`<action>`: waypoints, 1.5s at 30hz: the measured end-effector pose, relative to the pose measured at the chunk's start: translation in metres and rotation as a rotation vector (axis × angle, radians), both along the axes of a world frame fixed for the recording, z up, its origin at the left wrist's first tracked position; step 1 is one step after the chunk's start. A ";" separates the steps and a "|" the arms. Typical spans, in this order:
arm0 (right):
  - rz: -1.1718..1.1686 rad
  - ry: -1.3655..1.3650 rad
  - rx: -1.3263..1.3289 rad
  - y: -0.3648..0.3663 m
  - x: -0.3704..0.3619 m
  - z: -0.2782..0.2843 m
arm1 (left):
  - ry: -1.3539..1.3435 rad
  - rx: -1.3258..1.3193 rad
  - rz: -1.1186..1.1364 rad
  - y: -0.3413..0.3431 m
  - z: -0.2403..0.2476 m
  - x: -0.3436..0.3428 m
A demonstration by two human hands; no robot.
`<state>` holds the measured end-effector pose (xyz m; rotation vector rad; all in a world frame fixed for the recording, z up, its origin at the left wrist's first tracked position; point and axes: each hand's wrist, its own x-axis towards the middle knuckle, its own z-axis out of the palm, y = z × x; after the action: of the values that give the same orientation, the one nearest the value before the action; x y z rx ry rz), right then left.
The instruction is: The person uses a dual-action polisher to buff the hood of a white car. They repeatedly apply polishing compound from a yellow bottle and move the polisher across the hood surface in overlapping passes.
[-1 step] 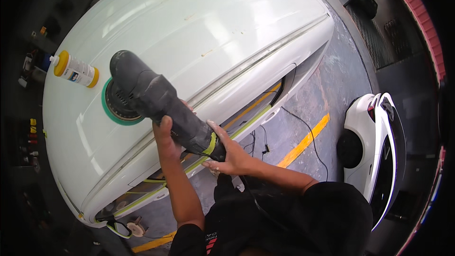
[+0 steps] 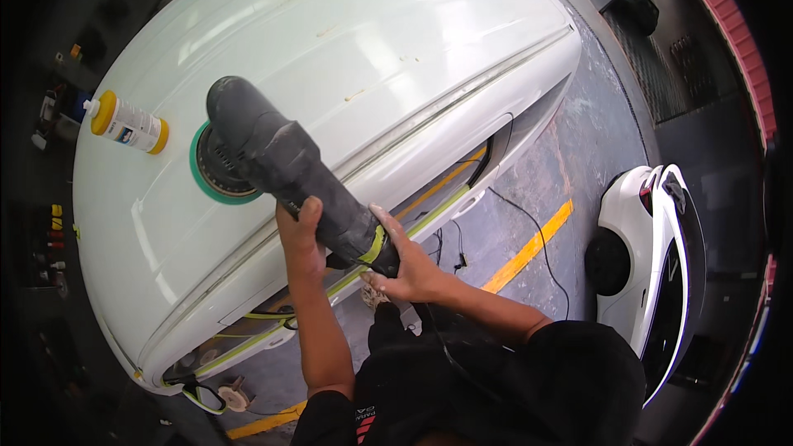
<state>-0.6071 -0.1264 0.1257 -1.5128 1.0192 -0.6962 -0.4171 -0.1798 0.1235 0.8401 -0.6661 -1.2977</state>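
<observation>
A black electric polisher [image 2: 285, 165] with a round green pad [image 2: 201, 178] lies across the white car roof [image 2: 273, 74], its pad at the roof surface. My left hand [image 2: 301, 239] grips the polisher's body from the near side, thumb up and the other fingers mostly hidden beneath. Around the rear of the handle, by a yellow-green tape band [image 2: 373, 245], my right hand [image 2: 413, 266] is closed. A white bottle with yellow ends [image 2: 132, 125] lies on its side on the roof, left of the pad.
Yellow-green masking tape edges the car's window openings [image 2: 442, 208]. A dark cable [image 2: 541, 239] trails over the grey floor, which bears yellow lines [image 2: 529, 248]. To the right stands another white car [image 2: 624, 272]. A round stool-like object [image 2: 235, 396] is by the side mirror [image 2: 202, 396].
The polisher and both hands have shifted slightly to the right along the roof, the pad also a little farther from me. The bottle stays where it was.
</observation>
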 end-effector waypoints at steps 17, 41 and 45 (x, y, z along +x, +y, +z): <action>-0.441 0.253 -0.373 -0.176 -0.169 -0.041 | -0.404 0.034 0.021 -0.244 -0.048 -0.258; -0.123 0.487 -0.388 -0.111 -0.081 -0.036 | -0.101 0.109 0.217 -0.131 -0.046 -0.135; -0.252 0.490 -0.360 -0.126 -0.109 -0.030 | -0.106 0.102 0.110 -0.169 -0.045 -0.185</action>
<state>-0.7165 -0.2523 0.0957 -1.9451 1.5346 -0.7285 -0.6021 -0.3489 0.0784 1.0205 -0.6321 -1.2019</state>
